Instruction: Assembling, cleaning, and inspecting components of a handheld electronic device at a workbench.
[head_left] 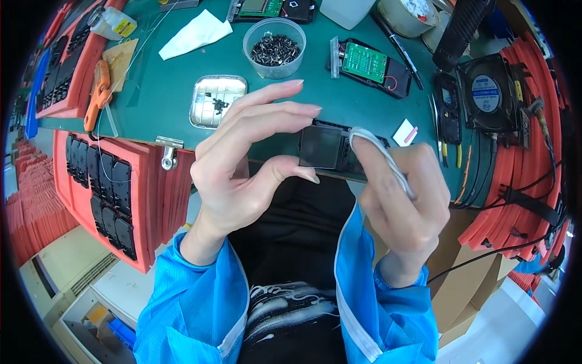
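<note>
A small black square housing with a dark glass window [324, 147] is pinched between the left hand [254, 161] and the cloth-wrapped right hand [403, 200]. Beyond the fingers, a clear plastic cup of dark screws [274, 47] is seen.

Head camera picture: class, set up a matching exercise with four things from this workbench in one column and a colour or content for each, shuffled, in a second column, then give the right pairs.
Things:
1. Round clear tub
2. Circuit board in the open black case
3. Cutter handle at the bench's left
4. Folded cloth

Descriptions:
A. Orange
B. White
C. Full of small dark screws
D. Green

Pairs: 1-C, 2-D, 3-A, 4-B.

Both hands, left hand and right hand, hold a small black module above the bench edge.
</note>
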### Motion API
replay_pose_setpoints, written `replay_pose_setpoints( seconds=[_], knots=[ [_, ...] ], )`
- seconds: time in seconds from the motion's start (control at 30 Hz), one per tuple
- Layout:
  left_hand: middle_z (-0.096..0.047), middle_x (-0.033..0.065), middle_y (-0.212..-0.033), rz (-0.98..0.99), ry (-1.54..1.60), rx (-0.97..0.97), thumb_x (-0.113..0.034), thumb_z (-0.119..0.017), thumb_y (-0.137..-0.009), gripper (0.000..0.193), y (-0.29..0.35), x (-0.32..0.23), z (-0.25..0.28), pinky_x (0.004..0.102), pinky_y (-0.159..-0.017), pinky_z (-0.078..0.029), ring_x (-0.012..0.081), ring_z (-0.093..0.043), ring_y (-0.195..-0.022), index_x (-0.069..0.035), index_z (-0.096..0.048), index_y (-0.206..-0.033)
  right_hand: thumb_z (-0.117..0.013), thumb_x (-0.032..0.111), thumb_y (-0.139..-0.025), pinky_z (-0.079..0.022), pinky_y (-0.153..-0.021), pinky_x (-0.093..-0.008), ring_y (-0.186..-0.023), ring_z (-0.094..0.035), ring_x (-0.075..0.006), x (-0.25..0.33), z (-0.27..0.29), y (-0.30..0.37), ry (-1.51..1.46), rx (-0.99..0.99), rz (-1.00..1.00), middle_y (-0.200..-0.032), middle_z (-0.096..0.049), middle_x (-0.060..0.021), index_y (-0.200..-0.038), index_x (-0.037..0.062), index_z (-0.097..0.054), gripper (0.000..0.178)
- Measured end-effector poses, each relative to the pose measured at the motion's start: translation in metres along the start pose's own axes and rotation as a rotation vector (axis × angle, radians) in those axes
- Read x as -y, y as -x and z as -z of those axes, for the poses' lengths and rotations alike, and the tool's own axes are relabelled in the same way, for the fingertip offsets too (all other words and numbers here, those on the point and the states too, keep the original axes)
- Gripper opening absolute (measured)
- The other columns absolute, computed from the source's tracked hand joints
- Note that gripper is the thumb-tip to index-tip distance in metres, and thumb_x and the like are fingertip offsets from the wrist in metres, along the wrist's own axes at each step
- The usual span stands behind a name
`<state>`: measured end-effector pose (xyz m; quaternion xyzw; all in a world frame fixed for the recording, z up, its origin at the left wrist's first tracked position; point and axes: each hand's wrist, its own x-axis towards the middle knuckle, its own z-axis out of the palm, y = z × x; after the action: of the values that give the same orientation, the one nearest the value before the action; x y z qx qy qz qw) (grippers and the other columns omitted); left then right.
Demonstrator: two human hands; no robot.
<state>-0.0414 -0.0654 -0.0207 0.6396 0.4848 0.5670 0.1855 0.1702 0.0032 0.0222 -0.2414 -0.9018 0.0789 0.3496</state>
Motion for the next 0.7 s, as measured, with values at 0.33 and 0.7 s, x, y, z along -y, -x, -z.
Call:
replay_pose_setpoints(
  seconds=[0.33,0.7],
  knots=[
    [-0.076,0.0216,-0.115,-0.021,0.013,-0.009,-0.009,-0.084,-0.084,0.037,-0.001,-0.002,-0.002,0.0526,-0.111,-0.047,0.0407,-0.061,-0.131,0.006,-0.069,-0.114,-0.075,-0.002,-0.053,-0.041,-0.055,-0.0359,-0.064,-0.056,-0.0233,0.016,-0.004,-0.011,-0.135,0.061,0.009,-0.076,-0.057,-0.006,-0.107,0.0064,-0.083,0.055],
    [-0.077,0.0212,-0.112,-0.054,-0.034,0.006,-0.022,-0.083,-0.091,0.039,0.0,0.0,0.0,0.0521,-0.109,-0.048,0.041,-0.063,-0.129,0.005,-0.069,-0.114,-0.075,0.003,-0.051,-0.038,-0.054,-0.0342,-0.063,-0.054,-0.0221,0.01,0.008,0.0,-0.097,0.081,-0.009,-0.073,-0.056,-0.005,-0.104,0.0069,-0.083,0.054]
  ],
)
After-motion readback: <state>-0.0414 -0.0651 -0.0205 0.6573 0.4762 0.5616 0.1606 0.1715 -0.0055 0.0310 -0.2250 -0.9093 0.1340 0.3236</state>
